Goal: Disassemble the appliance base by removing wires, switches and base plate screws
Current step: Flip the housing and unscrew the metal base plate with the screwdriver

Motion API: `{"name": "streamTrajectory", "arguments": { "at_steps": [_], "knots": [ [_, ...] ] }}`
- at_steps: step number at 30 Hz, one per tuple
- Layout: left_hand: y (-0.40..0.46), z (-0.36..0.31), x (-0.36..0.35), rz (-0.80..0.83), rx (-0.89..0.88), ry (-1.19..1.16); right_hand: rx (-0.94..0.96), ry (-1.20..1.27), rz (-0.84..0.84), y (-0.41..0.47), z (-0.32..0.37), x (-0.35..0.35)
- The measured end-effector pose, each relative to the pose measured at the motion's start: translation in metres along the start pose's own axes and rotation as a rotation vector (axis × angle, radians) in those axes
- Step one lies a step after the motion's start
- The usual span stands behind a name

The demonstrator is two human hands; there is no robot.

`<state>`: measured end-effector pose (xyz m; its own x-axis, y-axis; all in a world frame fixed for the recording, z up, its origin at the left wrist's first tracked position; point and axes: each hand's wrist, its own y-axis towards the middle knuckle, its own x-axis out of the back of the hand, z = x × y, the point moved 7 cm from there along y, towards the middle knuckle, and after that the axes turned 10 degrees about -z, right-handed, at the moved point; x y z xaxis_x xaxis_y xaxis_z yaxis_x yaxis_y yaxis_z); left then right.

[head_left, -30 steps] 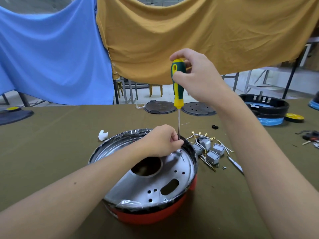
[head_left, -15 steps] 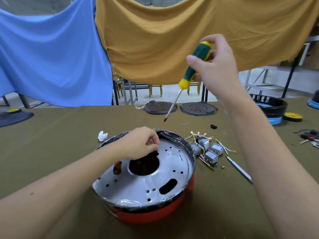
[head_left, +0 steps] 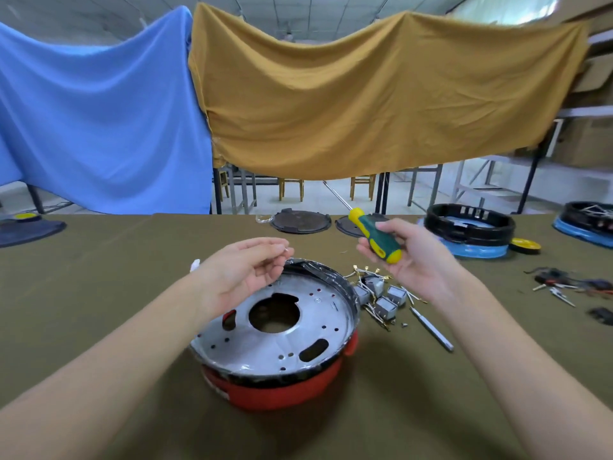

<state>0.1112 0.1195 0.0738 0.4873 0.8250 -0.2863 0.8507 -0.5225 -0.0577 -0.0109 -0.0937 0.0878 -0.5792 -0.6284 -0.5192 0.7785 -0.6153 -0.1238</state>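
Appliance base (head_left: pixel 275 343) upside down on surface (head_left: pixel 99 293) | left hand (head_left: pixel 245 273) raised, pinching small screw (head_left: pixel 286 250) | right hand (head_left: pixel 408 257) gripping screwdriver (head_left: pixel 374 235) | switches (head_left: pixel 381 297) beside base

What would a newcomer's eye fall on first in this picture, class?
First the round red appliance base in the middle of the olive table, its perforated silver plate facing up. Above it, the right hand grips a green-and-yellow screwdriver. Behind hang blue and mustard cloths.
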Motion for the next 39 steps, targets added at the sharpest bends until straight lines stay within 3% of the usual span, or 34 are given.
{"name": "streamTrajectory", "arguments": {
  "at_steps": [5,7,10,18,21,25,28,35,39],
  "knots": [
    [-0.018,0.012,-0.019,0.026,0.024,-0.021,-0.181,-0.115,0.209,-0.051,-0.034,-0.014],
    [-0.025,0.017,-0.028,0.038,0.027,0.001,-0.041,-0.294,0.179,-0.060,-0.040,-0.019],
    [-0.033,0.024,-0.040,0.073,0.029,0.077,0.319,-0.597,0.059,-0.070,-0.034,-0.020],
    [-0.050,0.032,-0.051,0.131,0.051,0.161,0.667,-0.706,0.059,-0.093,-0.030,-0.022],
    [-0.054,0.028,-0.047,0.129,-0.043,0.342,0.647,-0.778,0.001,-0.085,-0.020,-0.007],
    [-0.059,0.016,-0.027,0.097,-0.354,1.141,0.500,-1.025,-0.215,-0.048,-0.002,0.053],
    [-0.062,0.026,-0.009,0.161,-0.306,1.510,0.379,-1.246,-0.351,-0.029,-0.009,0.099],
    [-0.060,0.034,-0.005,0.216,-0.263,1.597,0.275,-1.543,-0.417,-0.013,-0.023,0.105],
    [-0.057,0.014,0.003,0.107,-0.296,1.436,0.191,-1.412,-0.404,-0.015,-0.024,0.110]
  ]
}}
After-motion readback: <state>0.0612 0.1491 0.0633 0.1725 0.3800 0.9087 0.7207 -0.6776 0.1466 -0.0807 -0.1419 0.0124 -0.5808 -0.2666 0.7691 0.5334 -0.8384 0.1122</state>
